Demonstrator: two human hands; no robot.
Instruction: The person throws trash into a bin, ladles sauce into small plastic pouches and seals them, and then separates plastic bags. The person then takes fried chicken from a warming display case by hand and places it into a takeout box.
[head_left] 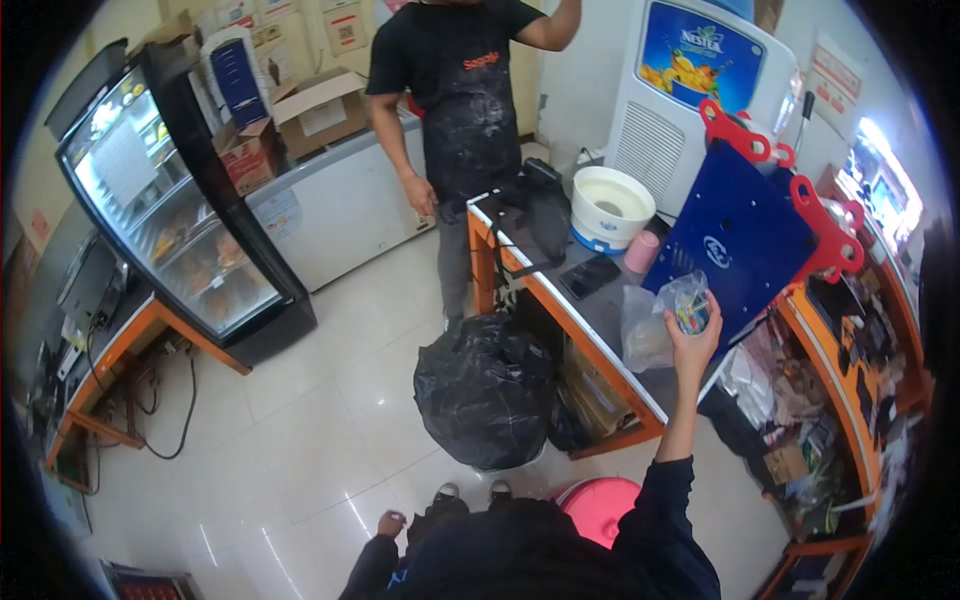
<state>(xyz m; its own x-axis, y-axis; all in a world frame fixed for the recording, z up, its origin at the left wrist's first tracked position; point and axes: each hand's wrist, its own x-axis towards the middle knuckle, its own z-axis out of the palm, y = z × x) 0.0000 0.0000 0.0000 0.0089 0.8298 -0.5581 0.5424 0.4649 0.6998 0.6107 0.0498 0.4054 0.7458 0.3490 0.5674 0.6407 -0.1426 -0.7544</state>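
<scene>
My right hand is raised over the right end of the dark-topped table. Its fingers are closed around a clear plastic packet with colourful contents, whose kind I cannot make out. Right beside it, a translucent plastic bag rests on the table; whether it joins the packet is unclear. My left hand hangs low near my shoes, fingers curled; anything inside them is hidden. A dark phone lies on the table, and a pink cup stands behind it.
Another person stands across the table. A black-bagged bin and a pink lid are near my feet. A white tub and a blue panel with red handles occupy the tabletop. A glass-door fridge stands left.
</scene>
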